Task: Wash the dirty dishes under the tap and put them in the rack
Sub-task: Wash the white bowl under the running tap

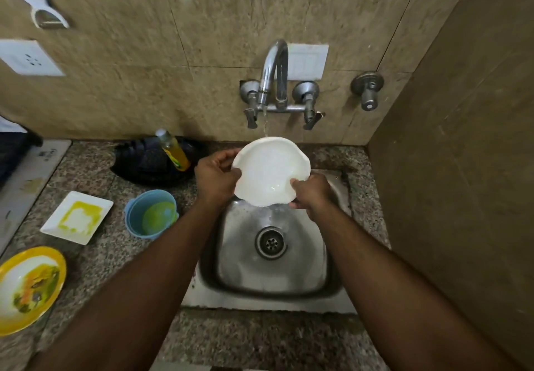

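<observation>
A white wavy-rimmed bowl (267, 168) is held tilted over the steel sink (231, 255), under a thin stream from the tap (273, 73). My left hand (216, 177) grips its left rim and my right hand (313, 194) grips its lower right rim. On the counter to the left lie a white square plate (76, 217) smeared yellow, a blue cup (150, 213) with yellow-green residue, and a yellow-rimmed bowl (29, 287) with food scraps.
A black rack-like tray (141, 165) sits behind the cup with a yellow soap bottle (174, 151) standing in it. A side wall (462, 168) closes in on the right. A wall socket (27, 58) and a hanging peeler (37, 3) are at upper left.
</observation>
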Tool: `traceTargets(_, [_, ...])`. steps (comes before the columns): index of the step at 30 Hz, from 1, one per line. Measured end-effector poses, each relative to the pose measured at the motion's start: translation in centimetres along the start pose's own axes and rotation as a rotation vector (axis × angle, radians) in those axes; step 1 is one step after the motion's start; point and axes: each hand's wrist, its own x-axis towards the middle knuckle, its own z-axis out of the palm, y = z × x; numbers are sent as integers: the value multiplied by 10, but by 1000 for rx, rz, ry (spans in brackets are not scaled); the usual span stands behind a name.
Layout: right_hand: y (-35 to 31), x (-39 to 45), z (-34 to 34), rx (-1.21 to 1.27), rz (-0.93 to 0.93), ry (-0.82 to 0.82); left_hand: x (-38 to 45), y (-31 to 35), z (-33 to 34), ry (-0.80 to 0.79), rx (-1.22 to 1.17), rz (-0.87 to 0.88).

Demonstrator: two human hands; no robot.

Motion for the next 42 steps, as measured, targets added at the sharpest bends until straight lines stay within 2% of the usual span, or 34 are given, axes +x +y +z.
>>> traceTargets(3, [2,2,6,177,45,-150,-7,15,-5,3,122,148])
traceTargets(7, [7,-1,16,194,116,-356,-13,35,-7,20,322,322])
traceTargets(12, [15,-6,26,263,129,-412,-21,45,-12,49,450,440])
traceTargets(17, [20,-8,20,249,94,-407,-26,37,-20,32,447,355])
traceTargets(24, [20,-9,14,118,79,-355,-30,22,-11,-76,733,60])
traceTargets(26, [9,-5,10,35,43,-283,-29,14,-11,-98,748,6])
traceTargets(27, [1,-2,7,20,0,-197,-28,9,-11,-101,767,-10])
traceTargets(30, [-39,5,-5,33,-173,81,-27,-1,-13,-93,826,-30])
traceTargets(33, [-83,9,-19,45,-365,239,-24,-4,-14,-84,776,-82])
traceTargets(42, [-100,7,-16,-394,-529,650,-18,-6,-14,-52,740,-186])
